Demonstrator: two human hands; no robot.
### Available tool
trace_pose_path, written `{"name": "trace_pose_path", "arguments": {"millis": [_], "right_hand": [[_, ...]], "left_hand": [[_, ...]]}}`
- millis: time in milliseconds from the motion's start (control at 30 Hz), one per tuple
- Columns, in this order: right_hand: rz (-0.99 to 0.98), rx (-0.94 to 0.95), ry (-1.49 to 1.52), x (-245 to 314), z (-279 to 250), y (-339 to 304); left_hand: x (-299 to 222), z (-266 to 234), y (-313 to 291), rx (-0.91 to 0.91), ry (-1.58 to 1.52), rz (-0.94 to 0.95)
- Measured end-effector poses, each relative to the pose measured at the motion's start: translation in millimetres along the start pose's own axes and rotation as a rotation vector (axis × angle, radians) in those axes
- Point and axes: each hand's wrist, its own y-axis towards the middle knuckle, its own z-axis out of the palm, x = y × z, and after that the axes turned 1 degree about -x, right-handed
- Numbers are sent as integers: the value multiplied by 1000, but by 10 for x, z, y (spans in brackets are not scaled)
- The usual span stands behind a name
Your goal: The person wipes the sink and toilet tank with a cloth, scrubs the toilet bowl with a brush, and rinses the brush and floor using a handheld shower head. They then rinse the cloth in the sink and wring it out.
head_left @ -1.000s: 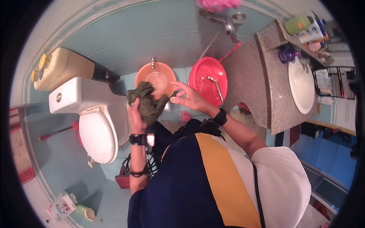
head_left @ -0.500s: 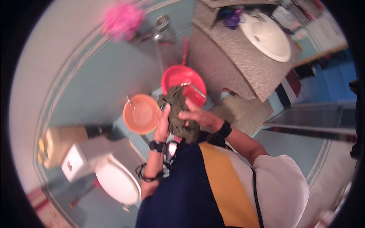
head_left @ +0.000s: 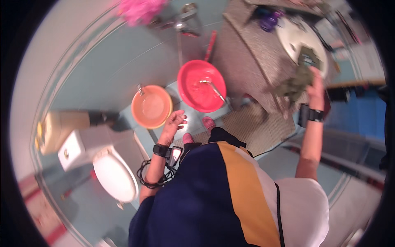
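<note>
Stretched out to the right, my right hand (head_left: 316,88) is closed on a dark green cloth garment (head_left: 299,80). The crumpled fabric hangs across the speckled counter, and its upper end overlaps the white oval washbasin (head_left: 289,38). My left hand (head_left: 175,123) is empty, its fingers loosely bent and apart, just right of an orange basin (head_left: 151,108) holding water. Beyond that hand, on the floor, stands a pink-red basin (head_left: 191,96) with liquid in it and a shiny metal piece (head_left: 216,90) at its right side.
A white toilet (head_left: 116,175) stands at the left, beside a yellowish jerrycan (head_left: 66,127). Wall taps (head_left: 181,24) and a pink mesh puff (head_left: 142,10) are at the top. A purple object (head_left: 269,21) rests by the washbasin. A beige mat (head_left: 251,127) lies below the counter (head_left: 247,57).
The green garment was bunched between both hands above the pink-red basin. My right hand has carried it right to the counter and washbasin; my left hand has let go.
</note>
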Motion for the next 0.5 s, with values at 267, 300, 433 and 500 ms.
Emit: {"name": "trace_pose_path", "arguments": {"millis": [267, 300, 433, 500], "right_hand": [[-758, 53, -1422, 440, -1122, 1992], [-785, 85, -1400, 419, -1116, 2142], [-14, -259, -53, 213, -806, 2608], [-126, -441, -299, -131, -640, 2784]], "left_hand": [[541, -484, -412, -561, -266, -51], [592, -441, -439, -575, -285, -43], [694, -247, -419, -555, -341, -115], [667, -213, -341, -510, -307, -112]]}}
